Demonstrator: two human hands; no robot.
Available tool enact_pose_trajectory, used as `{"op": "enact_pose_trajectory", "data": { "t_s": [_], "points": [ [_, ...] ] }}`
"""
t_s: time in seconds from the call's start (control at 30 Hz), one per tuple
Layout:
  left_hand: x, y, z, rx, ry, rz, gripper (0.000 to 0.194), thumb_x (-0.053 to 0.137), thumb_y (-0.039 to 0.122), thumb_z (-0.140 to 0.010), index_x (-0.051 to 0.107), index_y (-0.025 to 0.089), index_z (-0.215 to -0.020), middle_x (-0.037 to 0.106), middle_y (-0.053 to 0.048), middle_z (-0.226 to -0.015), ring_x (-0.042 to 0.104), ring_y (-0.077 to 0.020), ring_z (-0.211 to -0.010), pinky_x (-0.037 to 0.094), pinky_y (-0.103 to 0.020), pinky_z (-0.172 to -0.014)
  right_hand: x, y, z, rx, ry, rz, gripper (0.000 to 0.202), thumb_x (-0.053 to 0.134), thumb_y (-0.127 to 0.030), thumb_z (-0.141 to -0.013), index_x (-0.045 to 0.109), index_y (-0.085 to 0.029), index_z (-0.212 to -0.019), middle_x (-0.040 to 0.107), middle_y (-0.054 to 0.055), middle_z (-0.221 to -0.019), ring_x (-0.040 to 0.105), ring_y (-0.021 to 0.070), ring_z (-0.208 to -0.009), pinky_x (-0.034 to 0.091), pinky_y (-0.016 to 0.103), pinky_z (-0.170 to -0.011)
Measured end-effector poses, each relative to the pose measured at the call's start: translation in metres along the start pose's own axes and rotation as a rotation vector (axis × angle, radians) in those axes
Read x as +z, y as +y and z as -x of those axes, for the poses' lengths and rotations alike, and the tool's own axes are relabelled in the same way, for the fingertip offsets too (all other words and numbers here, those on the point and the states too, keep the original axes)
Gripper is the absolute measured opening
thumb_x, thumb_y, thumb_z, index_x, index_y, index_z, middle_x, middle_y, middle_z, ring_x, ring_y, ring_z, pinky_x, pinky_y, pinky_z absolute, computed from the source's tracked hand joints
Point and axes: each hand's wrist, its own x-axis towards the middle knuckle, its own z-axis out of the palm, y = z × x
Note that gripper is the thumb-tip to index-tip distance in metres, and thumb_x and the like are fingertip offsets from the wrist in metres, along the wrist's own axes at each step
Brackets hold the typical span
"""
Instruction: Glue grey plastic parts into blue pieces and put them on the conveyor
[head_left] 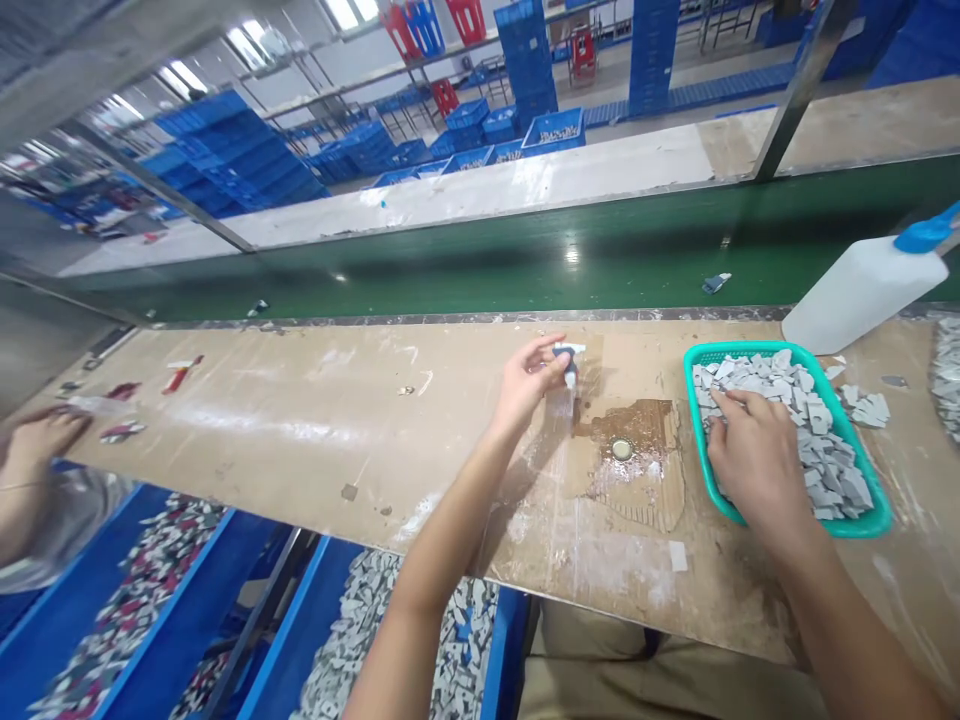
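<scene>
My left hand (529,385) is above the board, its thumb and fingers closed on a small dark blue and white plastic part (568,362). My right hand (757,455) reaches into a teal plastic basket (883,510) filled with small light grey plastic pieces (836,470). Its thumb and index fingertips are apart and touch the pieces; the other fingers are partly hidden. Between my hands, a round metal cap (622,450) sits on a wet, torn patch of cardboard (660,500).
A white bottle with a blue top (855,295) stands behind the basket. A green conveyor belt (450,275) runs beyond the board, carrying a few parts. Blue bins (259,690) of pieces sit below. Another person's hand (49,435) rests at far left, near red parts (176,378).
</scene>
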Motion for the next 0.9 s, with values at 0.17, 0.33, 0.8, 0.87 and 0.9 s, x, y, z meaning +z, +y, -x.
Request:
{"op": "enact_pose_trajectory", "data": {
  "t_s": [0.17,0.33,0.8,0.87,0.9],
  "points": [
    [0.001,0.008,-0.118,0.047,0.234,-0.453,0.033,0.075,0.027,-0.082,0.066,0.013,-0.111,0.077,-0.009,-0.095,0.071,-0.0137,-0.070,0.057,-0.025,-0.069,0.001,-0.003,0.002,-0.033,0.022,0.102,0.037,0.046,-0.012,-0.089,0.072,-0.010,-0.114,0.068,0.019,-0.108,0.055,0.0308,-0.094,0.047,0.045,-0.081],
    [0.012,0.002,-0.173,0.032,0.265,-0.596,0.032,0.072,0.015,-0.083,0.067,0.008,-0.114,0.077,-0.017,-0.108,0.074,-0.0195,-0.092,0.055,-0.029,-0.088,0.002,-0.003,0.001,-0.062,0.085,0.133,0.032,0.047,-0.014,-0.091,0.074,-0.011,-0.108,0.069,0.017,-0.104,0.055,0.0296,-0.092,0.048,0.043,-0.081],
    [-0.036,-0.022,0.012,-0.032,0.174,-1.060,0.038,0.064,0.046,-0.090,0.067,0.013,-0.107,0.072,-0.019,-0.112,0.064,-0.0314,-0.116,0.047,-0.037,-0.098,0.004,0.001,0.004,-0.094,0.095,0.093,0.033,0.045,-0.016,-0.093,0.074,-0.009,-0.106,0.067,0.019,-0.102,0.058,0.0321,-0.091,0.046,0.045,-0.080],
    [-0.030,-0.028,0.022,0.019,0.175,-1.058,0.029,0.061,0.040,-0.092,0.068,0.015,-0.107,0.071,-0.015,-0.118,0.064,-0.0268,-0.115,0.046,-0.034,-0.099,0.005,0.001,0.005,-0.079,0.104,0.085,0.032,0.045,-0.017,-0.092,0.074,-0.011,-0.106,0.067,0.018,-0.102,0.057,0.0311,-0.091,0.046,0.044,-0.079],
    [-0.028,-0.029,0.024,0.036,0.177,-1.051,0.026,0.061,0.038,-0.093,0.069,0.016,-0.105,0.071,-0.014,-0.116,0.065,-0.0247,-0.111,0.047,-0.033,-0.096,0.005,0.001,0.006,-0.071,0.105,0.086,0.032,0.045,-0.017,-0.092,0.074,-0.012,-0.106,0.067,0.017,-0.103,0.057,0.0309,-0.091,0.046,0.043,-0.078]
  ]
}}
